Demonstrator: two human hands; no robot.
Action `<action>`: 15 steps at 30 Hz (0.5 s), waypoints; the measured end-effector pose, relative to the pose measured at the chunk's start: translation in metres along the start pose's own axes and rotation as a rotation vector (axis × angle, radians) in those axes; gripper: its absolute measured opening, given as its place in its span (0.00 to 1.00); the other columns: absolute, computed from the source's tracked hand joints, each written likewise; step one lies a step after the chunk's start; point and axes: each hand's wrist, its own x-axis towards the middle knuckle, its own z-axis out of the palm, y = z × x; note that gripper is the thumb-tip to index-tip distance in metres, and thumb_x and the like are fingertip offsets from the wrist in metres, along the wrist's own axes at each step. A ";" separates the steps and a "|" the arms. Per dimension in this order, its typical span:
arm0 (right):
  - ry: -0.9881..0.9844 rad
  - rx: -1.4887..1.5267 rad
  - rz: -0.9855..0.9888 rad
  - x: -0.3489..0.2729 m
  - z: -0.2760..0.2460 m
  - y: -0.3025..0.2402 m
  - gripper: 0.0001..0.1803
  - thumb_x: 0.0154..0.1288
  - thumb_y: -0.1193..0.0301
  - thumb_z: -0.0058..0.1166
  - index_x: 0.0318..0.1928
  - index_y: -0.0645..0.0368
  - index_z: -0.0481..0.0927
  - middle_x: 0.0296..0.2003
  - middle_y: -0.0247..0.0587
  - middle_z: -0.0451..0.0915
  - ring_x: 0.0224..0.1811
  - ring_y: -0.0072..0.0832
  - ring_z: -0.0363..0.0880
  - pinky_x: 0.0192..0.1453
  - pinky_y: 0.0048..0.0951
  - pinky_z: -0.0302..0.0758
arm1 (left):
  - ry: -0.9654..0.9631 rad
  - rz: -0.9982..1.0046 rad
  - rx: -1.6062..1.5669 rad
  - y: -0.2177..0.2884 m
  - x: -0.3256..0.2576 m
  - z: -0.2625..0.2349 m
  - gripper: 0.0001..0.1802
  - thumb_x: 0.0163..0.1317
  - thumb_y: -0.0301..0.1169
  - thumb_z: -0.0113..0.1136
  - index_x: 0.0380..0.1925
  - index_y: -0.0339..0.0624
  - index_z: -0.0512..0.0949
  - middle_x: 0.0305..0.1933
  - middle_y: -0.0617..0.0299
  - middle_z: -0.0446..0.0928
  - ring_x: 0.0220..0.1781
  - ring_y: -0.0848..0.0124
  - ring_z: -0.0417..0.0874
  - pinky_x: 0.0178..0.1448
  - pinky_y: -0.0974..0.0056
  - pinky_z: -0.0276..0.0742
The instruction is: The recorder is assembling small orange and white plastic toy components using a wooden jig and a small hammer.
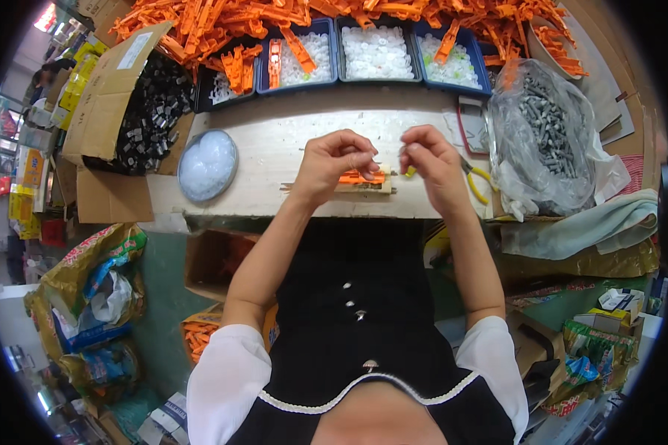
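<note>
Over the middle of the bench, my left hand point(323, 165) is closed in a pinch; whatever may be between its fingertips is too small to make out. Just right of it, and apart from it, hovers my right hand point(438, 169), its thumb and fingers curled together, contents also unclear. Beneath my left fingers an orange plastic part point(358, 178) lies in a small cream-coloured holder point(383, 188), partly hidden by that hand. Pliers with yellow handles point(479, 185) rest on the bench by my right wrist.
A round dish of translucent pieces point(208, 165) sits left, beside a carton of dark metal parts point(154, 111). Blue bins point(339, 52) with small white pieces line the back under piled orange parts point(208, 26). At right lies a plastic bag of grey screw-like pieces point(545, 111).
</note>
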 end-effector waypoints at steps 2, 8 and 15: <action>-0.067 0.063 0.048 -0.002 0.015 0.008 0.06 0.61 0.76 0.45 0.39 0.61 0.71 0.29 0.32 0.72 0.31 0.18 0.71 0.36 0.20 0.68 | 0.009 0.037 -0.029 -0.003 -0.018 0.004 0.05 0.53 0.17 0.56 0.32 0.32 0.74 0.33 0.54 0.75 0.33 0.68 0.80 0.35 0.66 0.80; -0.106 0.099 0.122 -0.007 0.040 0.016 0.06 0.62 0.75 0.46 0.40 0.61 0.72 0.30 0.30 0.72 0.31 0.15 0.70 0.36 0.17 0.67 | 0.001 0.187 0.046 -0.005 -0.041 0.000 0.07 0.52 0.14 0.55 0.31 0.31 0.73 0.35 0.55 0.72 0.35 0.65 0.80 0.40 0.64 0.82; -0.122 0.077 0.137 -0.006 0.050 0.020 0.06 0.62 0.74 0.47 0.39 0.60 0.72 0.28 0.29 0.71 0.29 0.14 0.69 0.33 0.17 0.66 | -0.026 0.331 0.189 -0.006 -0.047 -0.006 0.07 0.51 0.13 0.56 0.31 0.30 0.73 0.37 0.56 0.71 0.38 0.66 0.79 0.42 0.65 0.83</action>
